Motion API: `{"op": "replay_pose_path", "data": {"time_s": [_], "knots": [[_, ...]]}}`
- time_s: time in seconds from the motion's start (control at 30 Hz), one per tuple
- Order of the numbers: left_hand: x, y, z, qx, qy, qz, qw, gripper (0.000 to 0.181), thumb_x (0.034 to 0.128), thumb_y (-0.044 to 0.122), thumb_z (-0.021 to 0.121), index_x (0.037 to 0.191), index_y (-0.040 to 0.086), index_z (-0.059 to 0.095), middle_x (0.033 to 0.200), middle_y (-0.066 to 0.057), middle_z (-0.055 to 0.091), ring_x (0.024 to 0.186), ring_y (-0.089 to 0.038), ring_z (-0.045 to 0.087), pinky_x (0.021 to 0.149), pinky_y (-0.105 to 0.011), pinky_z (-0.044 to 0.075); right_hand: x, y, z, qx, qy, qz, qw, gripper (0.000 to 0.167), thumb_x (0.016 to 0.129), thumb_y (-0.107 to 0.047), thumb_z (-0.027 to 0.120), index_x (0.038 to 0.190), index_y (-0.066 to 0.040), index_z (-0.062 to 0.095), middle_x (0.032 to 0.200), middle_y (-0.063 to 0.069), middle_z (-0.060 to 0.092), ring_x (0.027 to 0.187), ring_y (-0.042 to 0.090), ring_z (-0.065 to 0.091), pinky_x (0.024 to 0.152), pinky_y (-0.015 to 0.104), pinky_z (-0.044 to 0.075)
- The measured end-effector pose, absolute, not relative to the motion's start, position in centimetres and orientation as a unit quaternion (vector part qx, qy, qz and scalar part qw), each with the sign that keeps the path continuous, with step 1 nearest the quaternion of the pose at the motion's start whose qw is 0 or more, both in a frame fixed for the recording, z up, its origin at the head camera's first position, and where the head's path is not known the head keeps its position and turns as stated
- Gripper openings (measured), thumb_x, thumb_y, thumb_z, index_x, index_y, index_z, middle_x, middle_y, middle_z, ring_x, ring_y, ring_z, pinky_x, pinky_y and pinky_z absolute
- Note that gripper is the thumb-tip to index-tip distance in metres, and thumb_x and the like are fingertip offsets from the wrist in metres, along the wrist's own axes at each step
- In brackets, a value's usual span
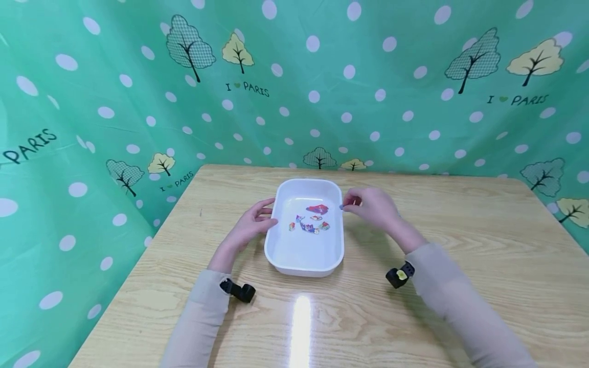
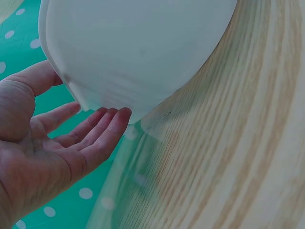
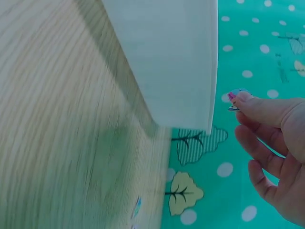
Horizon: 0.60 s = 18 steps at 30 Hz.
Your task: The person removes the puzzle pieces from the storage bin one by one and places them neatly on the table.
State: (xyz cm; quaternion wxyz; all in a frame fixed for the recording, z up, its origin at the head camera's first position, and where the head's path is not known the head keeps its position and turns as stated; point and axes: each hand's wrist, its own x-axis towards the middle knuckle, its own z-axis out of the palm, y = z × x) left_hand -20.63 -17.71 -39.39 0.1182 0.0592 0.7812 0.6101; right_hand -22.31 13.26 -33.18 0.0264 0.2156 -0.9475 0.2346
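A white plastic basin [image 1: 303, 255] with rounded corners stands on the wooden table. Inside it lie several small colourful cut-out pieces, among them a red and blue one [image 1: 317, 209]. At the basin's left side, my left hand [image 1: 250, 223] holds the wall, its thumb over the rim and its fingers against the outside, as the left wrist view shows. Just outside the right rim, my right hand [image 1: 371, 205] pinches a small flat cut-out [image 3: 237, 97], light blue and pink, between thumb and forefinger. Its printed picture is too small to make out.
A thin colourful piece [image 3: 137, 207] lies on the wooden table [image 1: 460, 245], near its far edge. Behind the table hangs a green dotted cloth [image 1: 322, 76] printed with trees. Black cameras [image 1: 239, 290] are strapped to both wrists.
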Motion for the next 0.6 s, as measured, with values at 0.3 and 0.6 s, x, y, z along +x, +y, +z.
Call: {"op": "replay_pose_path", "data": {"time_s": [0.3, 0.6], "knots": [[-20.6, -17.6, -39.5, 0.057, 0.785, 0.607, 0.113, 0.061, 0.0854, 0.013, 0.061, 0.14, 0.019, 0.034, 0.128, -0.016, 0.044, 0.112, -0.03, 0.05, 0.085, -0.036, 0.051, -22.4, 16.5, -33.9, 0.19, -0.951, 0.242, 0.036, 0.007, 0.084, -0.024, 0.064, 0.085, -0.017, 0.065, 0.081, -0.001, 0.064, 0.078, 0.017, 0.055, 0.066, 0.032, 0.044], [-20.5, -17.6, -39.4, 0.053, 0.784, 0.608, 0.115, 0.061, 0.0853, 0.014, 0.061, 0.14, 0.02, 0.034, 0.128, -0.015, 0.044, 0.111, -0.029, 0.05, 0.083, -0.034, 0.052, -22.5, 19.7, -34.9, 0.141, -0.962, 0.23, 0.035, 0.01, 0.086, -0.025, 0.063, 0.088, -0.016, 0.065, 0.082, 0.001, 0.064, 0.073, 0.018, 0.055, 0.06, 0.03, 0.041]]}}
